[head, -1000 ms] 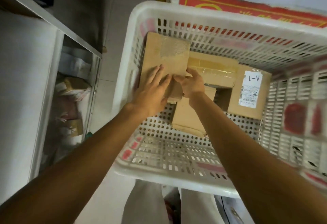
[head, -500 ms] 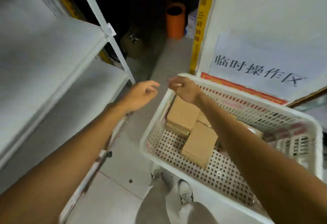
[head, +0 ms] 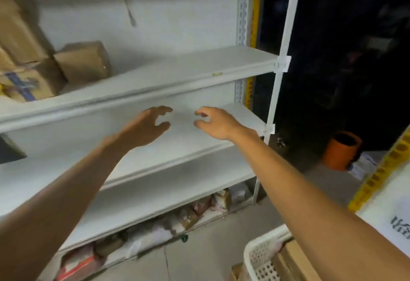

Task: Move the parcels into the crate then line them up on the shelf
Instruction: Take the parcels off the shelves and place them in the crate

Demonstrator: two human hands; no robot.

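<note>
The white shelf boards (head: 199,65) look like painted metal, smooth and matt, and the perforated upright (head: 241,14) at 1 o'clock wears the same dull white coat. At 10 o'clock the boxes (head: 84,61) are plain brown cardboard, matt, as are the parcels (head: 292,263) in the white hole-punched plastic crate (head: 261,256) at 5 o'clock. The bagged packets (head: 155,234) at 6 o'clock show crinkled, faintly glossy film, and the orange tube (head: 340,151) at 3 o'clock looks smooth.

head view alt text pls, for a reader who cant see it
Empty left hand and right hand, fingers loosely curled, reach toward a white shelf. Cardboard boxes sit one shelf up; a white crate of parcels is lower right.
</note>
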